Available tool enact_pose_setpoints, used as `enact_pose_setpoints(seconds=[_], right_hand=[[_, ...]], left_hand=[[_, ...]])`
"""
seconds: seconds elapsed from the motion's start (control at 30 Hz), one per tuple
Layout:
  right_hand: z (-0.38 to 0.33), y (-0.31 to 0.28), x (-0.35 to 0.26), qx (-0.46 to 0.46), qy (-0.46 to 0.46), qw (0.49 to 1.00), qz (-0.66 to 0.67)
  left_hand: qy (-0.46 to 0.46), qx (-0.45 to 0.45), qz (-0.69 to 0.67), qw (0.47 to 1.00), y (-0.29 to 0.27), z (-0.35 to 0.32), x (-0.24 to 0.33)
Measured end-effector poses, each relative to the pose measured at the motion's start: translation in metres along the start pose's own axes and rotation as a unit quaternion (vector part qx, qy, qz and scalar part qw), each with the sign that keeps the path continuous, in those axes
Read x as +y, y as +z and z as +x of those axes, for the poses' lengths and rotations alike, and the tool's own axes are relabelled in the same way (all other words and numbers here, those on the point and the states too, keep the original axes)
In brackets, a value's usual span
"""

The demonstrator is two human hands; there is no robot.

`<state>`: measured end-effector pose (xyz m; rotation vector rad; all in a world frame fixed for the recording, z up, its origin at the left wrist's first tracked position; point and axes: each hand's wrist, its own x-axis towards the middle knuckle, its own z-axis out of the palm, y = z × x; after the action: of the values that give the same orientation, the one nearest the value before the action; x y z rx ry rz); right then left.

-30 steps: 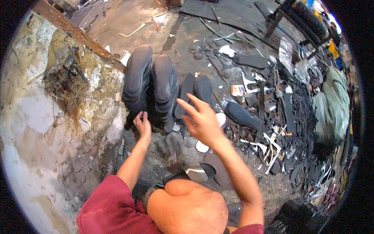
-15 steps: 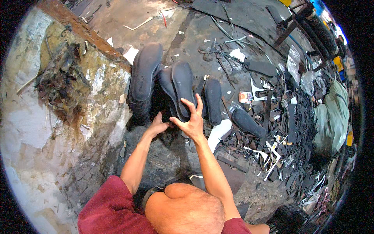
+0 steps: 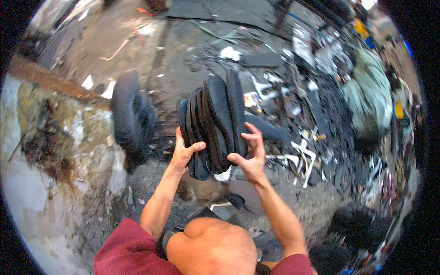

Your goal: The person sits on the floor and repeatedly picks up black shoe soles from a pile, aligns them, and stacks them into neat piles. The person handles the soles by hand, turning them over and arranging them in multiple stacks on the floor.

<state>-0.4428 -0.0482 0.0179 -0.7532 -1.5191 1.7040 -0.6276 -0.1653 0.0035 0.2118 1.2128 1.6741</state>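
Note:
Several black shoe soles [image 3: 216, 117] stand on edge as one bundle, pressed side by side between my two hands. My left hand [image 3: 184, 151] closes on the bundle's left side, its thumb lying over the front edges. On the other side my right hand [image 3: 250, 153] grips the outermost sole, thumb at the near end and fingers along the right face. The bundle's underside is hidden. Another stack of black soles [image 3: 130, 110] stands to the left, close to the stained wall, blurred by motion.
Dark scraps and white cut-out offcuts [image 3: 302, 158] litter the floor on the right. Beyond them sits a pale green sack [image 3: 369, 91]. A stained, peeling wall [image 3: 59, 174] runs along the left. A dark flat sheet [image 3: 238, 16] lies at the back.
My hands have closed around the soles and lifted them together as a bundle. The view has swung to the right, so the left stack appears farther left.

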Motion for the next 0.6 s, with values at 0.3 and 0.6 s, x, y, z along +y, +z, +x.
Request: enact_pose_setpoints(seconds=[0.3, 0.6], right_hand=[[-0.121, -0.165, -0.212, 0.271, -0.086, 0.943, -0.175], [-0.352, -0.270, -0.179, 0.554, -0.088, 0.797, -0.224]], left_hand=[[0.122, -0.332, 0.279, 0.893, 0.287, -0.031, -0.009], [0.026, -0.516, 0.434, 0.738, 0.431, -0.164, -0.214]])
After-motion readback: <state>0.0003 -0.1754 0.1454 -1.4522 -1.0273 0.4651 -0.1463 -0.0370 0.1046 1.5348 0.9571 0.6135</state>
